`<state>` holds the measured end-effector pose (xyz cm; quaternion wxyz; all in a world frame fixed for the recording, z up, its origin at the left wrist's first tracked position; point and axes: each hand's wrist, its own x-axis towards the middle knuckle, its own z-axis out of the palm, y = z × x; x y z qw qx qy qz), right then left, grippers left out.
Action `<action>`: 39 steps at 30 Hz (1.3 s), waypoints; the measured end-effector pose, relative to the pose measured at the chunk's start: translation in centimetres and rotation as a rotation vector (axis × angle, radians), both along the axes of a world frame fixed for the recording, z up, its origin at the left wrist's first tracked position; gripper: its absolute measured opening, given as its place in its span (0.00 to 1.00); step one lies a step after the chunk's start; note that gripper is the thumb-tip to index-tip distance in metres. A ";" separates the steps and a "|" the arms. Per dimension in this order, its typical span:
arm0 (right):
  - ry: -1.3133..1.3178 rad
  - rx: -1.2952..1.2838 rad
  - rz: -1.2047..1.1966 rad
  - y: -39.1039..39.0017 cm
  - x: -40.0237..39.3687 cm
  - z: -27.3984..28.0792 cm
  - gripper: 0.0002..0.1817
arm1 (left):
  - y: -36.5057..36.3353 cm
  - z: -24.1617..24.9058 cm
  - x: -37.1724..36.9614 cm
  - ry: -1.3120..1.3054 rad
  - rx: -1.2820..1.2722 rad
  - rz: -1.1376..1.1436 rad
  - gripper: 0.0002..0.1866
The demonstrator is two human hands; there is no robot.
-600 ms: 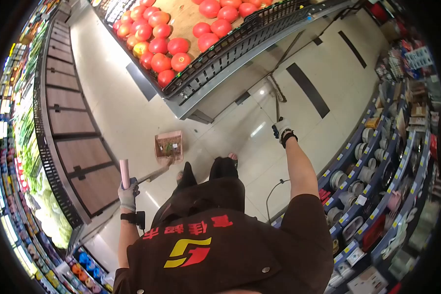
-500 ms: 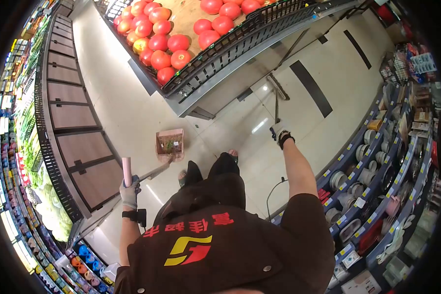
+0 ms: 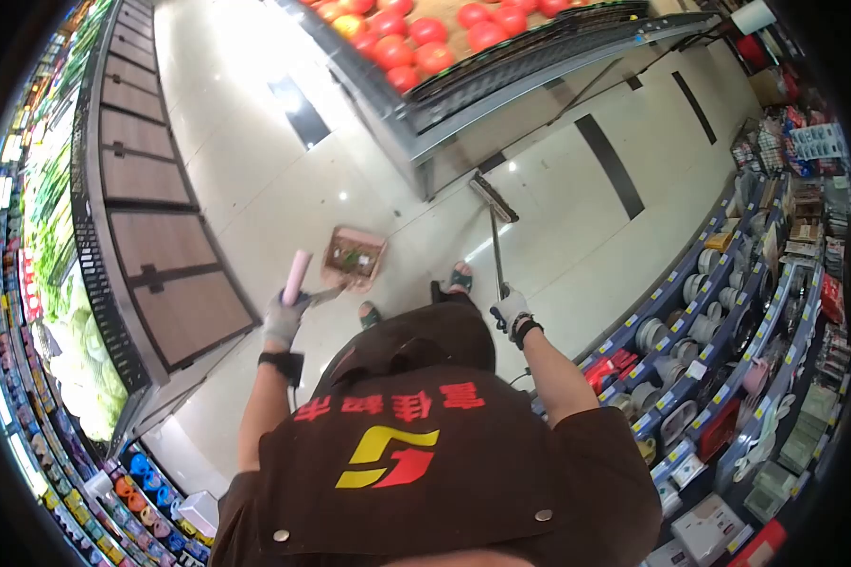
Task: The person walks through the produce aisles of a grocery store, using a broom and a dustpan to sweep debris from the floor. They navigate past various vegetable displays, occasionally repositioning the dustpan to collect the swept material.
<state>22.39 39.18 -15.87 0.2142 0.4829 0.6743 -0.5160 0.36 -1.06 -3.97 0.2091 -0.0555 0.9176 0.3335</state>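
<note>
My left hand (image 3: 284, 319), gloved, is clenched around the pink grip of the dustpan handle (image 3: 298, 275), and the pink dustpan (image 3: 353, 257) itself sits on the pale floor (image 3: 255, 189) just ahead of my sandalled feet, its mouth turned toward the broom side. My right hand (image 3: 511, 310), also gloved, is closed around the shaft of the broom (image 3: 493, 236), whose flat head (image 3: 493, 197) rests on the floor close to the base of the produce stand. Inside the dustpan I can make out a small heap of green and dark scraps; what they are exactly is too small to tell. As I judge it, the pan is the weak point: I hold it by a long handle from above, so a small twist of my left wrist could tip it and spill the scraps back onto the tiles. The broom head could also knock against the stand's base if I pull it carelessly. Above that base, the black-railed bin (image 3: 501, 57) holds red tomatoes (image 3: 425, 38). To my right, the shelves (image 3: 719, 312) carry bowls and kitchen goods; to my left, a long display holds leafy greens (image 3: 52, 274).
</note>
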 end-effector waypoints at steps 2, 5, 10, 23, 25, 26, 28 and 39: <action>0.024 -0.030 0.018 -4.7 0.3 1.2 0.30 | -2.1 -1.1 -0.5 -0.055 0.046 -0.026 0.13; 0.038 -0.088 -0.013 -11.7 0.2 2.1 0.34 | -4.5 -1.8 -1.6 -0.125 0.020 -0.068 0.18; -0.061 -0.097 0.174 -18.6 0.4 2.3 0.33 | -7.7 -6.6 -3.9 0.275 -0.037 -0.553 0.20; -0.037 0.021 0.242 -24.5 -8.8 0.6 0.08 | -5.5 -2.4 -6.8 -0.173 -0.034 -0.481 0.18; -0.064 0.206 0.481 -25.8 -8.0 2.6 0.13 | -5.8 -2.4 -7.1 -0.171 -0.015 -0.475 0.19; -0.105 0.212 0.652 -26.5 -8.6 6.6 0.16 | -6.1 -2.1 -7.2 -0.157 -0.009 -0.488 0.19; -0.007 -0.036 0.495 -24.7 -6.2 5.3 0.25 | -6.7 -2.3 -7.4 -0.144 0.007 -0.505 0.19; -0.084 -0.259 -0.100 -20.6 -6.3 9.8 0.27 | -17.1 -2.5 -9.3 -0.174 0.135 -0.127 0.22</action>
